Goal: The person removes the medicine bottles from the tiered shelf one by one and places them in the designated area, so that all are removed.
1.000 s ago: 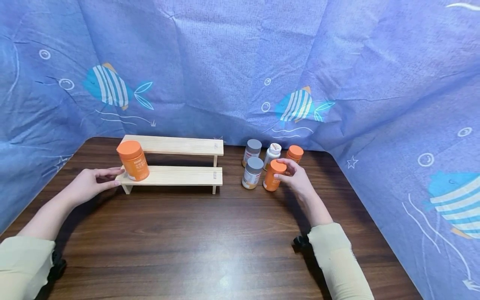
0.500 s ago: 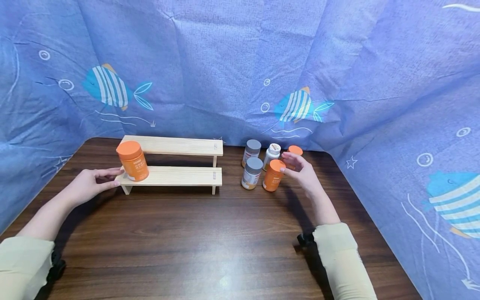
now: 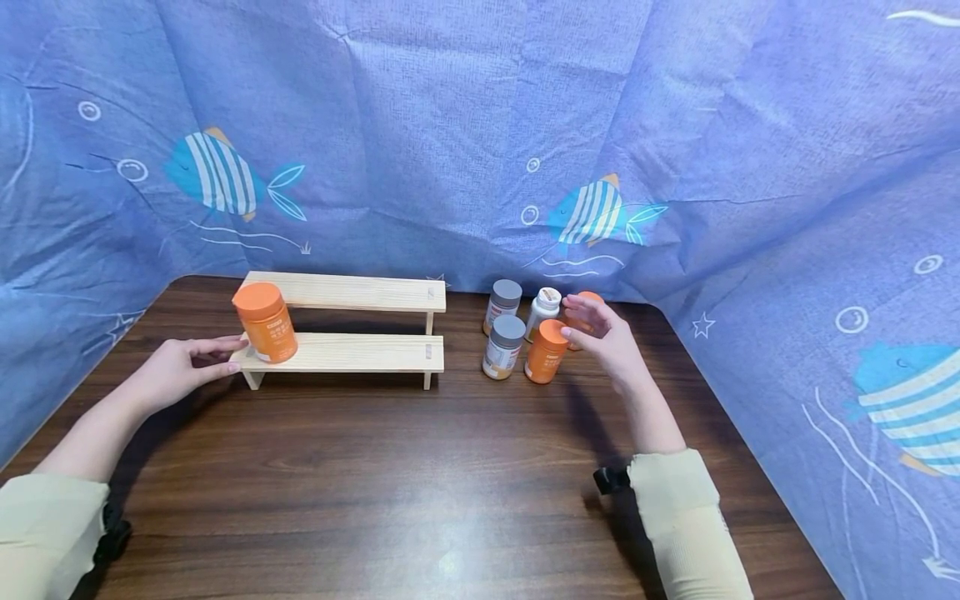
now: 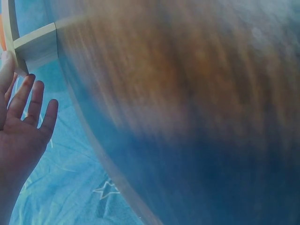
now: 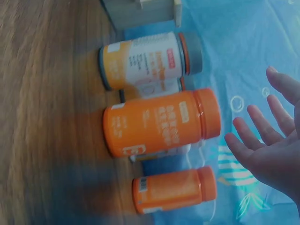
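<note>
In the head view, my left hand point(image 3: 171, 375) pinches the left end of the lower wooden shelf point(image 3: 360, 353) between thumb and index finger. The left wrist view shows the other fingers of that hand point(image 4: 28, 136) spread loosely. An orange jar point(image 3: 272, 333) stands upright on the shelf's left end. My right hand point(image 3: 613, 346) hovers with parted fingers just right of a front orange jar point(image 3: 544, 360), partly covering a rear orange jar point(image 3: 592, 297). In the right wrist view, a gap separates the fingers from the front jar's lid point(image 5: 208, 112).
Left of the orange jars stand two grey-lidded jars, one in front point(image 3: 503, 354) and one behind point(image 3: 503, 302). A white bottle point(image 3: 543, 315) is among them. A higher wooden shelf point(image 3: 352, 292) runs behind the lower one. A blue fish-print cloth point(image 3: 442, 150) hangs behind the brown table point(image 3: 375, 483).
My right hand has let go of the front orange jar's lid and drawn back to the right, fingers spreading. The left hand and the jar on the shelf have stayed put.
</note>
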`<state>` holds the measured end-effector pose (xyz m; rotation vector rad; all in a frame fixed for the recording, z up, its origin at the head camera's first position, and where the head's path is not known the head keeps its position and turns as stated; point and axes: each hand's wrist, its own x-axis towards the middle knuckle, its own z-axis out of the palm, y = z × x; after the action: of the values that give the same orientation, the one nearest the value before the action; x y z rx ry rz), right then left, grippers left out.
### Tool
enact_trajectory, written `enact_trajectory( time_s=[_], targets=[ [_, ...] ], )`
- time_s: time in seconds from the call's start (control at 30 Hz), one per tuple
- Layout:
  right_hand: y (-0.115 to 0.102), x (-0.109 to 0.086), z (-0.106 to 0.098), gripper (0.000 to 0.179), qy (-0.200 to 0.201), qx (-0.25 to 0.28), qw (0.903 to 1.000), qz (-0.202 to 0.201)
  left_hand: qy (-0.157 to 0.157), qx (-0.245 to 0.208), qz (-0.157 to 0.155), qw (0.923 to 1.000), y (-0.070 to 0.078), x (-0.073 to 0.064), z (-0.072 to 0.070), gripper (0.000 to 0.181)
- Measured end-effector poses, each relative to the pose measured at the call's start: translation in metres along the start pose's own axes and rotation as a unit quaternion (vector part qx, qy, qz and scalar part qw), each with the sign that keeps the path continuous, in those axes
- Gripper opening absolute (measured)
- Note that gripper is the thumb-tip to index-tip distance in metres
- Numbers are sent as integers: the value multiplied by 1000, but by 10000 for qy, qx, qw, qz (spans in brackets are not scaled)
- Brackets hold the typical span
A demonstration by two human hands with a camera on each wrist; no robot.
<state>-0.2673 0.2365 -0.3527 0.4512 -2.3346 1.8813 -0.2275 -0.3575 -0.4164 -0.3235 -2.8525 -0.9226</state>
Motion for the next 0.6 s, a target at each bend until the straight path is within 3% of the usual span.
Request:
enact_trajectory(
  time_s=[0.6],
  targets=[
    [-37, -6, 38, 51, -173, 469, 9987, -32, -29, 12, -50, 10000, 1, 0, 0, 46]
  ],
)
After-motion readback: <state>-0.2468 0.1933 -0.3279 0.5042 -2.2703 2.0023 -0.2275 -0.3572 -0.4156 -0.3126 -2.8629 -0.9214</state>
